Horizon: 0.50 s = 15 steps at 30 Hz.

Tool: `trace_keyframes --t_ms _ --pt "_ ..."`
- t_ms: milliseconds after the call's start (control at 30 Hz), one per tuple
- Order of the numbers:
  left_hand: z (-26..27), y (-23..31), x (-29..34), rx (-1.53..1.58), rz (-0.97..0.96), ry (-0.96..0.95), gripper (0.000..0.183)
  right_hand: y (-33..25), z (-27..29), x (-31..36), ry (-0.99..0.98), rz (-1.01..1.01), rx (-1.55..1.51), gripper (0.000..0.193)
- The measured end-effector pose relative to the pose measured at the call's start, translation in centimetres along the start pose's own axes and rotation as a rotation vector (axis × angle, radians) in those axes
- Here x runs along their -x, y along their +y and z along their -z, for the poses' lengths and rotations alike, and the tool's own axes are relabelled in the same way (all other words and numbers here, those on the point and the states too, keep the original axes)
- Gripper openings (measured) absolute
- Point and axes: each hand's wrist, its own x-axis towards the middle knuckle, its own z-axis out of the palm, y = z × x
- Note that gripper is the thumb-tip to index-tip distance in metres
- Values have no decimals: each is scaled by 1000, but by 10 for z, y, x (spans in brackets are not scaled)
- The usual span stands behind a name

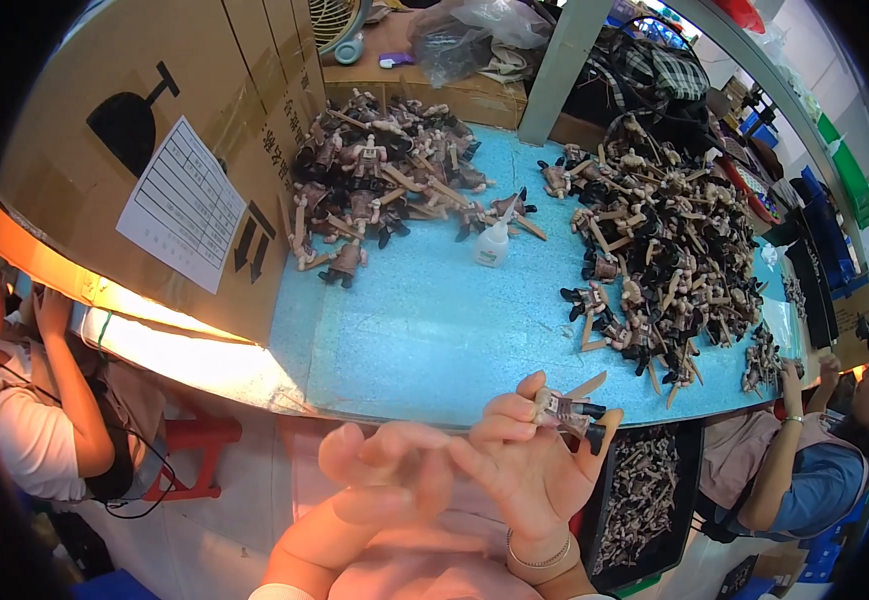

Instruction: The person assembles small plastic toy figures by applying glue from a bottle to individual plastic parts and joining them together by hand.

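Your right hand's (530, 475) fingers pinch one figurine (562, 408) at the near edge of the blue tabletop (405, 345). Your left hand (390, 475), just left of them, is blurred; I cannot tell if its fingers grip anything. Ahead of your fingers you have open room, up to one white bottle (492, 246). Two heaps flank that space: the left heap (365, 165) farther off, the right heap (665, 265) nearer. One black tray (691, 485) sits to your fingers' lower right.

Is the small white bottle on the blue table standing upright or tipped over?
Upright: the bottle rests on its base on the blue table, its thin nozzle pointing upward.
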Motion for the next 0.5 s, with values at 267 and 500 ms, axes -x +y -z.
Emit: trace_keyframes --t_ms 267,500 --pt "-8 7 -4 -171 172 -38 64 4 6 -1 -190 259 495 69" --pt "-8 18 -20 600 655 161 53 1 11 0 -299 374 748 69"
